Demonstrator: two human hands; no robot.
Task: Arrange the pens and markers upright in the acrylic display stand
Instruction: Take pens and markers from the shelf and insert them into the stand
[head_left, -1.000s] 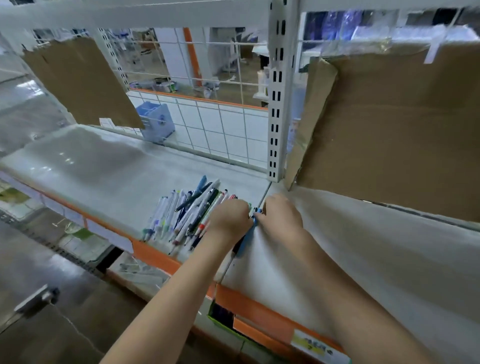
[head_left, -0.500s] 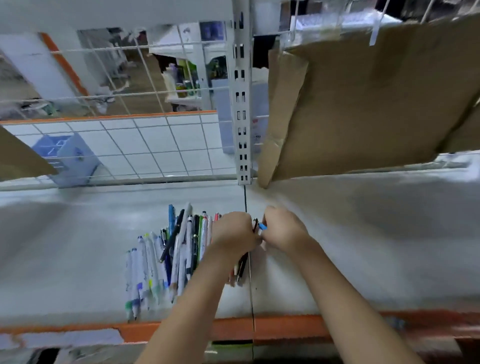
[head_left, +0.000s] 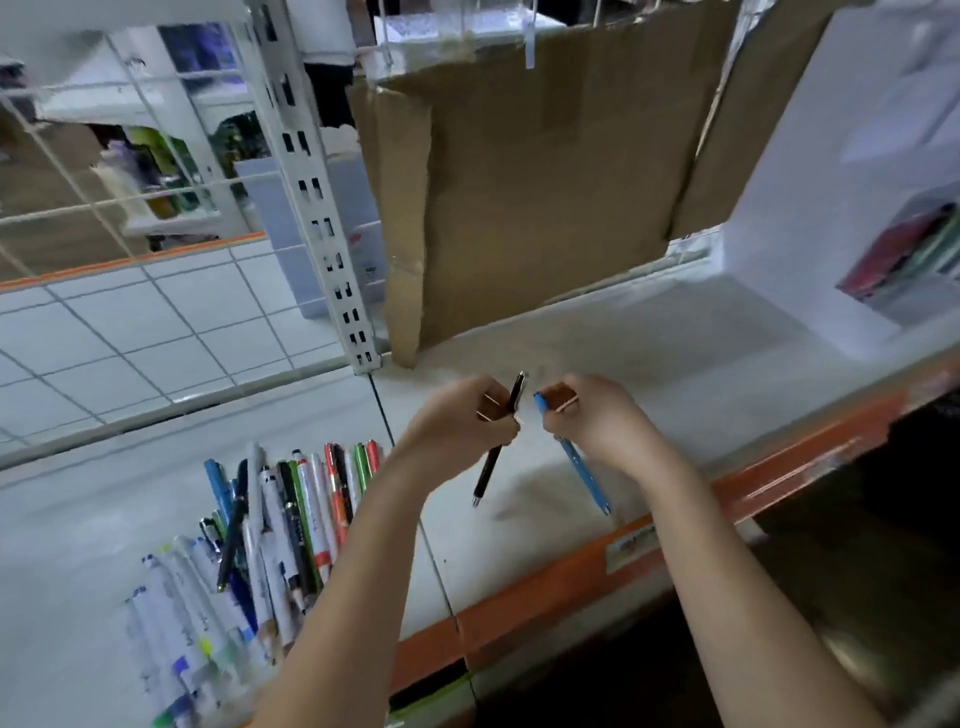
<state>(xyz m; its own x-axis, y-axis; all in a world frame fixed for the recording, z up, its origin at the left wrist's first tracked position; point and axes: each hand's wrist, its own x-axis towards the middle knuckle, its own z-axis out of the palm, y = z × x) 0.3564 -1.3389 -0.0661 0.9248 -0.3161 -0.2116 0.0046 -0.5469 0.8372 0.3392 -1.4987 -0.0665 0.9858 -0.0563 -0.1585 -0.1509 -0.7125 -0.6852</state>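
My left hand (head_left: 457, 415) grips a black pen (head_left: 491, 462), held above the grey shelf with its tip pointing down towards me. Just to its right, my right hand (head_left: 592, 415) grips a blue pen (head_left: 584, 475), also tip down. The two hands are a short gap apart. A pile of several pens and markers (head_left: 270, 530) lies flat on the shelf to the left, partly behind my left forearm. No acrylic display stand can be made out.
The grey shelf (head_left: 597, 338) has an orange front edge (head_left: 571, 577). Brown cardboard (head_left: 530, 197) hangs at the back, beside a white slotted upright post (head_left: 317, 208). A white box (head_left: 831, 171) stands at the right, with packaged items (head_left: 904, 254) beside it.
Both hands have lifted away from the pile and moved right, each now holding one pen clear of the shelf. The view has swung to the right.
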